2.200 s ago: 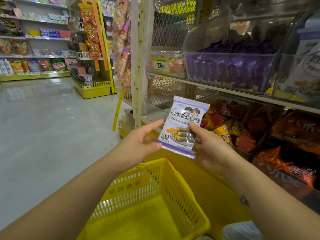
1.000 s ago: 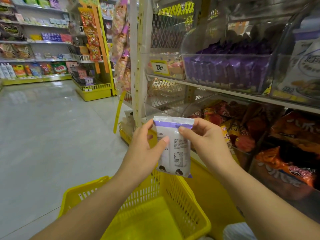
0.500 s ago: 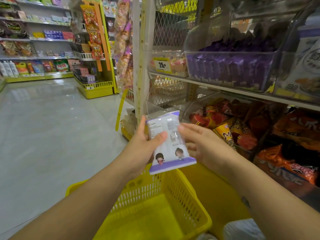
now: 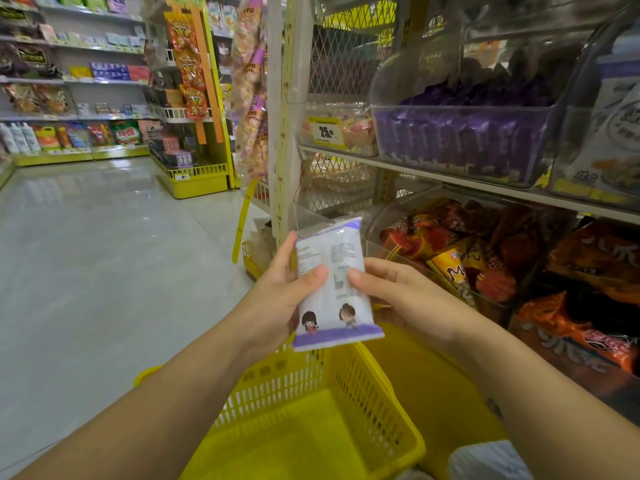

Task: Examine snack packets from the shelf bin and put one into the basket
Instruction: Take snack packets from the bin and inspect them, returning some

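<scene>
A white snack packet (image 4: 334, 299) with purple end bands shows its printed back, two small cartoon figures near its lower edge. My left hand (image 4: 280, 299) grips its left side, thumb across the face. My right hand (image 4: 391, 296) holds the right side, thumb pressed on the face. The packet is held upright above the far rim of the yellow plastic basket (image 4: 391, 427), which looks empty inside. On the shelf to the right, a clear bin (image 4: 464, 147) holds purple packets.
Lower clear bins hold red and orange snack bags (image 4: 460, 261) and orange packs (image 4: 588, 327). A white shelf upright (image 4: 280, 133) stands just beyond the packet. Open grey floor (image 4: 104, 254) stretches left toward yellow racks (image 4: 194, 181) and stocked shelves.
The packet went from front side facing me to its back, first upside down, then turned upright. Both hands kept hold of it and shifted slightly closer together over the basket.
</scene>
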`<state>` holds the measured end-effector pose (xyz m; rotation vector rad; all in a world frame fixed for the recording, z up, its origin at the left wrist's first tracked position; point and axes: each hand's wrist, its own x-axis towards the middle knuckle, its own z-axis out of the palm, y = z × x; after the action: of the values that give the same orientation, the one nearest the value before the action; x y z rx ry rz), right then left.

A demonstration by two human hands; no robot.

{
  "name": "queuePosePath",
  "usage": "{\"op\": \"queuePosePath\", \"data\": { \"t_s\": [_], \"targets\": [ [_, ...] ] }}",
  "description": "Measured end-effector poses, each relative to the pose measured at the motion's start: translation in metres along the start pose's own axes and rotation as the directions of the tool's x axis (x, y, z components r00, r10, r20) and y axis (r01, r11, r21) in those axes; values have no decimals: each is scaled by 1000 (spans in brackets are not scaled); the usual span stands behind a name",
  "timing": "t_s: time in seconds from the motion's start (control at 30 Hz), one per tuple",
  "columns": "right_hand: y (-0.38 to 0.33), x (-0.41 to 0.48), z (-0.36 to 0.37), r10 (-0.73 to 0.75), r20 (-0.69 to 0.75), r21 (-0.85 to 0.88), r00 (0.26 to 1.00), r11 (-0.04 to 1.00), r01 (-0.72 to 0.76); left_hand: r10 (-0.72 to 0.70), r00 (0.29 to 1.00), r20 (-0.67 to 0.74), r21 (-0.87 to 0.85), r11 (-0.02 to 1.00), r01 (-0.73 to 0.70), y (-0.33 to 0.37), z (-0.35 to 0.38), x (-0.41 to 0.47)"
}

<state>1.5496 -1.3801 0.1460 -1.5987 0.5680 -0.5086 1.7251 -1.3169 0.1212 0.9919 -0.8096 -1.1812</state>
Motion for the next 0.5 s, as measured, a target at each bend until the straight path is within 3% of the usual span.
{"op": "queuePosePath", "data": {
  "t_s": [0.1, 0.2, 0.3, 0.43, 0.5],
  "targets": [
    [0, 0, 7, -91, -34, -9, 995, 996, 90, 41, 999, -16, 198, 979, -37, -4, 5, -2],
    [5, 0, 12, -238, -95, -311, 966, 929, 199, 103, 991, -90, 416, 908, -56, -2, 6, -1],
    [10, 1, 16, -297, -125, -532, 947, 825, 189, 201, 966, -159, 559, 826, -80, 1, 2, 0],
    [12, 0, 20, -377, -110, -695, 920, 691, 200, 264, 961, -82, 752, 650, -115, 4, 3, -5],
    [12, 0, 21, -392, -93, -726, 915, 656, 208, 206, 977, -53, 759, 644, -95, 4, 3, -6]
  ]
}}
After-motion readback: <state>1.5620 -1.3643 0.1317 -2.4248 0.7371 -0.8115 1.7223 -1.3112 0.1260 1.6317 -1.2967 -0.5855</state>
